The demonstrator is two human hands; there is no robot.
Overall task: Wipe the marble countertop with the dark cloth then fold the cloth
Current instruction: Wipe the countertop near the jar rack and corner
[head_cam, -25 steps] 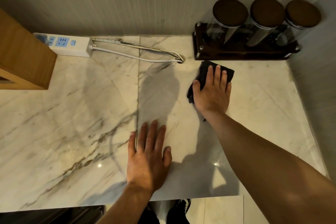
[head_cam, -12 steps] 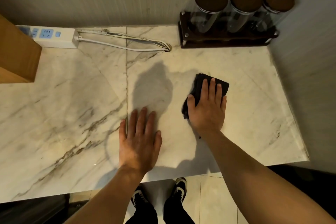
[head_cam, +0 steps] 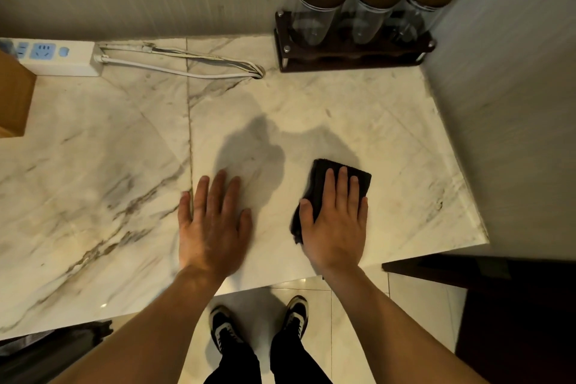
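The dark cloth (head_cam: 361, 176), folded into a small pad, lies on the white marble countertop (head_cam: 311, 112) near its front edge. My right hand (head_cam: 335, 221) presses flat on the cloth with fingers straight, covering most of it; only the far edge and left side show. My left hand (head_cam: 213, 224) rests palm down on bare marble a short way to the left, fingers spread, holding nothing.
A dark wooden rack (head_cam: 352, 56) with three lidded glass jars (head_cam: 318, 3) stands in the back right corner. A white power strip (head_cam: 56, 58) and its cables (head_cam: 187, 64) lie along the back wall. A wooden box (head_cam: 12, 103) sits at left. A wall bounds the right side.
My right hand has dragged the cloth from beside the jar rack toward the front edge of the counter. My left hand stayed flat on the marble.
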